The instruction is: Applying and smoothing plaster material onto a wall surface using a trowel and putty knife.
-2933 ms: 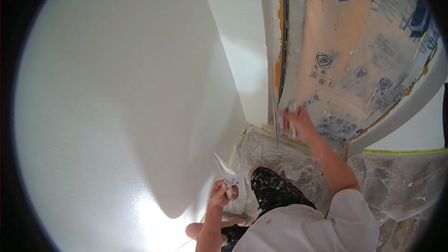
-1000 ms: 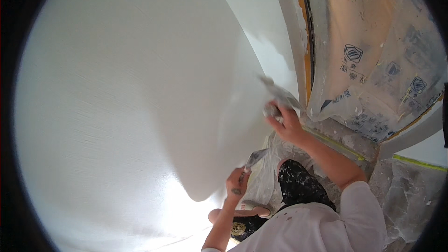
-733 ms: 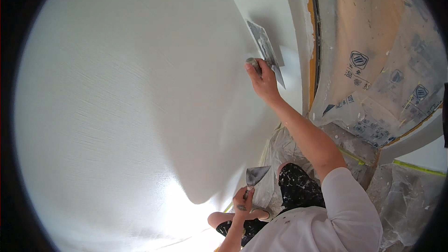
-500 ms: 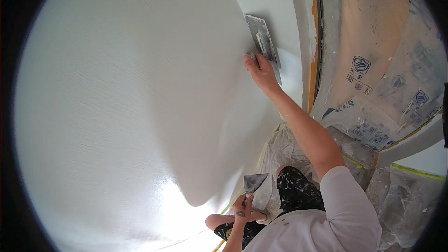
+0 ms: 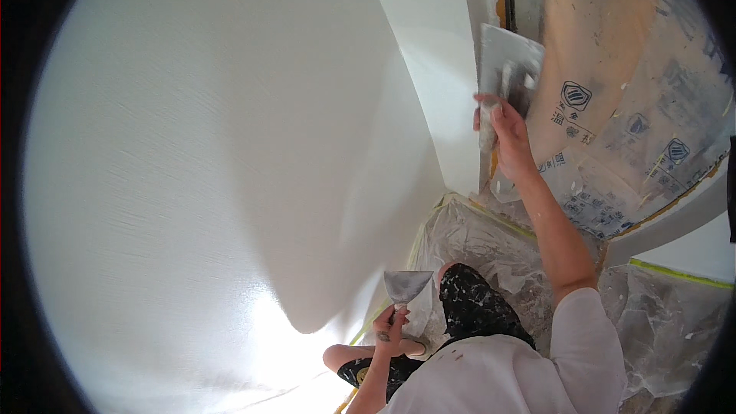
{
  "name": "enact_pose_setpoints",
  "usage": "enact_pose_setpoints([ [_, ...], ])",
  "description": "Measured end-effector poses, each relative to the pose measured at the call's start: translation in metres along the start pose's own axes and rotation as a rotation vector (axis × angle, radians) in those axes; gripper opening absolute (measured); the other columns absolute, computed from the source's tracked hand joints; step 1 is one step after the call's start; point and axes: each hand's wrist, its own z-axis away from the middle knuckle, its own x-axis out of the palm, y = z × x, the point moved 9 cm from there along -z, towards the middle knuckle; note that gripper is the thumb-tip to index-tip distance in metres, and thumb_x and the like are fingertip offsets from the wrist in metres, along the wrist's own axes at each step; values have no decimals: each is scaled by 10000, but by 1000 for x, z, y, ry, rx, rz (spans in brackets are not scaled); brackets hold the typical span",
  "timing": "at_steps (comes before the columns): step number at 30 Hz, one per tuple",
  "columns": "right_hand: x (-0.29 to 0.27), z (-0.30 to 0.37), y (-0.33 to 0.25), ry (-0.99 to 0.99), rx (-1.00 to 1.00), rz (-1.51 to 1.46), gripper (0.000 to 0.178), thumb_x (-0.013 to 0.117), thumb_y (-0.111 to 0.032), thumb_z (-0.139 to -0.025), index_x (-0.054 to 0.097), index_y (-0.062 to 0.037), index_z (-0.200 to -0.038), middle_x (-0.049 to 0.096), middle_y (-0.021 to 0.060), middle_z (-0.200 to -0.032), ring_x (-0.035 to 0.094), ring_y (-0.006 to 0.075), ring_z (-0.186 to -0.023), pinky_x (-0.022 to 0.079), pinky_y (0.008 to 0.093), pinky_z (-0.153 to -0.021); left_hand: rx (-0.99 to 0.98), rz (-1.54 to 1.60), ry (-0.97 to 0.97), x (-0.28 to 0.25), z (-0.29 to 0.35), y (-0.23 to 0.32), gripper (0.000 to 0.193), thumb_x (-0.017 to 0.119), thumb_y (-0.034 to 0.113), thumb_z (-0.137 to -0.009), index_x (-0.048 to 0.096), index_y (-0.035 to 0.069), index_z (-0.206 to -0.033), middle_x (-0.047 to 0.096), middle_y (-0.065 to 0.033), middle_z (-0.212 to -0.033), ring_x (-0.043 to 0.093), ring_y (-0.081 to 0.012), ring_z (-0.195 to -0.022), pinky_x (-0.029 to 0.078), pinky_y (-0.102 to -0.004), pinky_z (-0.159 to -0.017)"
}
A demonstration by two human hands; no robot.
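Observation:
My right hand [image 5: 510, 132] is wrapped round the handle of a plastering trowel [image 5: 504, 47]. The trowel's flat metal blade, smeared with white, is held up in front of the edge of the narrow white wall strip [image 5: 433, 54], apart from the large white wall [image 5: 184, 153]. Low down near my knees, my left hand [image 5: 389, 326] grips a putty knife [image 5: 409, 284] by its handle, its wide blade pointing up and away from me. Fine ridges mark the left part of the large wall, and a bright glare lies low on it.
Printed plastic sheeting [image 5: 606, 100] covers a tan panel at the right. Clear plastic film [image 5: 491, 238] lies crumpled over the floor, taped along the wall's foot with yellow-green tape [image 5: 682, 274]. My knees, in paint-spattered black shorts [image 5: 479, 303], are close to the wall.
My right hand has moved the trowel off the wall corner, to the right and back, and turned its blade. My left hand and the putty knife have shifted slightly left and up in view.

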Motion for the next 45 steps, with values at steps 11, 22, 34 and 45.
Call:
enact_pose_setpoints([
  [11,-48,111,-35,126,-1,587,171,671,-103,-848,576,-77,-988,605,13,-808,566,88,-682,468,255,-586,-106,397,-449,26,-7,43,267,531,252,-965,626,5,-934,609,-33,-788,539,-105,-647,439,-249,-605],
  [22,11,200,129,-571,770,284,207,751,-171,-801,597,-54,-875,569,-4,-651,541,95,-557,432,254,-514,-39,957,-744,61,-18,88,381,566,372,-926,614,2,-1004,610,-75,-779,538,-166,-616,423,-288,-535],
  [34,80,-8,62,45,-405,656,376,599,-222,-909,470,6,-1178,540,189,-1040,569,335,-914,464,391,-803,-177,792,-628,41,12,39,275,553,325,-945,629,61,-959,627,-95,-845,566,-186,-648,454,-308,-591],
  [45,77,-38,56,244,-473,813,373,654,-205,-860,503,7,-1128,563,210,-956,571,387,-854,468,444,-723,-286,782,-578,42,19,19,280,540,304,-952,621,39,-993,635,-98,-846,591,-196,-670,487,-323,-611],
])
